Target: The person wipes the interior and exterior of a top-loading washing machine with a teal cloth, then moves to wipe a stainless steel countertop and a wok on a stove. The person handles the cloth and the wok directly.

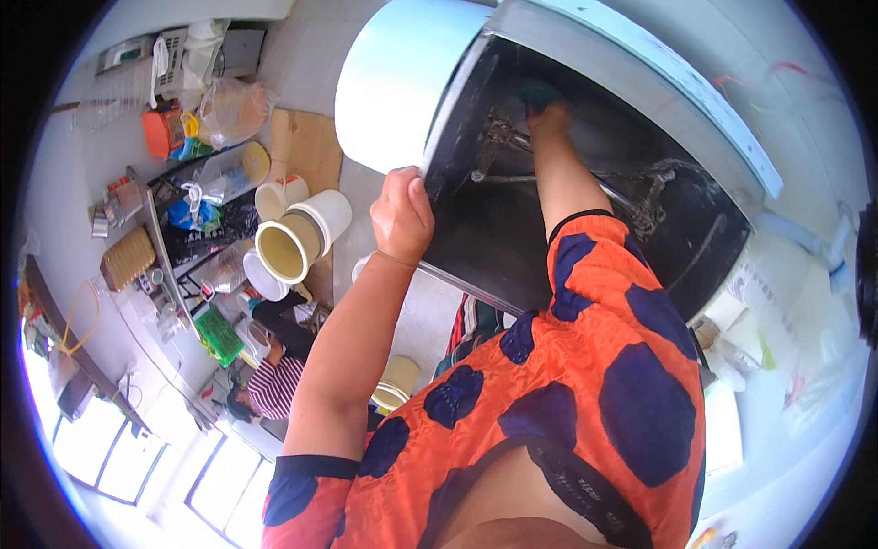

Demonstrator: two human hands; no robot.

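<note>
In the head view, a large open metal box (507, 254) with a dark interior stands before me. My left hand (405, 213) is closed at its near left metal edge, thumb uppermost. My right arm reaches deep inside, and my right hand (547, 113) presses a dark green cloth or scouring pad (537, 95) near the far inner wall. Its fingers are partly hidden in shadow. Metal rods (617, 199) with crusted, whitish joints cross the inside beneath my right forearm. Pale streaks mark the dark walls.
Left of the box stand several plastic buckets (288, 250) and a cardboard sheet (305, 147). Farther left is a shelf (168, 254) with bags and containers, near a green crate (218, 335). A person in a striped top (274, 390) is low beside the buckets. A bucket (396, 381) stands near my left elbow.
</note>
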